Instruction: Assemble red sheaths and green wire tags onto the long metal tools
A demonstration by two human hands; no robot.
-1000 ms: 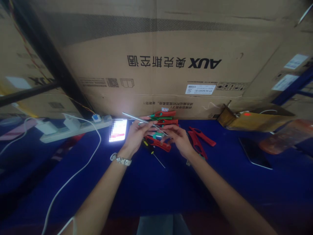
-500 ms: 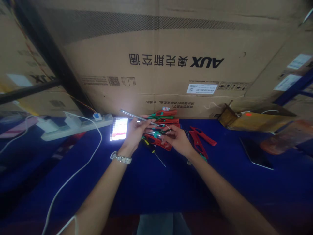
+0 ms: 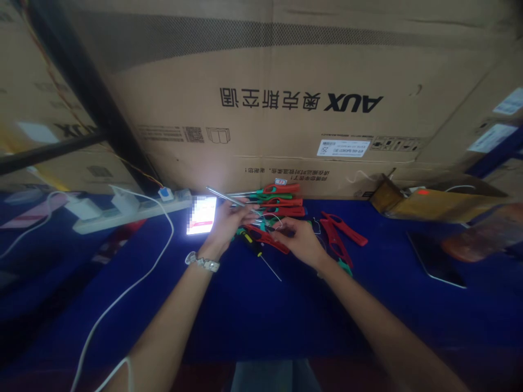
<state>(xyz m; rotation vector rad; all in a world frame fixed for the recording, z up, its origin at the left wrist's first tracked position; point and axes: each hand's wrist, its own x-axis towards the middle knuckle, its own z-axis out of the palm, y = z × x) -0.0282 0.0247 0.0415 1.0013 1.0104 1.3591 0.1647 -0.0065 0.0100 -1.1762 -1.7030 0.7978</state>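
My left hand (image 3: 226, 222) is closed around a slim metal tube (image 3: 218, 193), like the nozzle of a long-necked gas lighter, tilted up toward the left. From the tube's near end a thin white wire (image 3: 273, 216) loops toward my right hand (image 3: 301, 239). My right fingers are pinched together at the wire's end; the small part between them is too blurred to name. Behind and under the hands lie several red and green long-necked lighters (image 3: 281, 189). A black and yellow screwdriver (image 3: 251, 241) rests just below my left fingers. Loose red handle shells (image 3: 338, 239) lie right of my right hand.
A lit phone screen (image 3: 202, 215) stands beside my left hand. The white power strip (image 3: 131, 212) trails a white cable (image 3: 141, 277) across the blue table. At right are a dark phone (image 3: 435, 258) and an open carton (image 3: 429, 207). A big cardboard box (image 3: 261, 71) walls off the back.
My right hand has shifted slightly, its fingers drawn closer together by the white wire. My left hand keeps hold of the metal tube. The whole view has moved a little.
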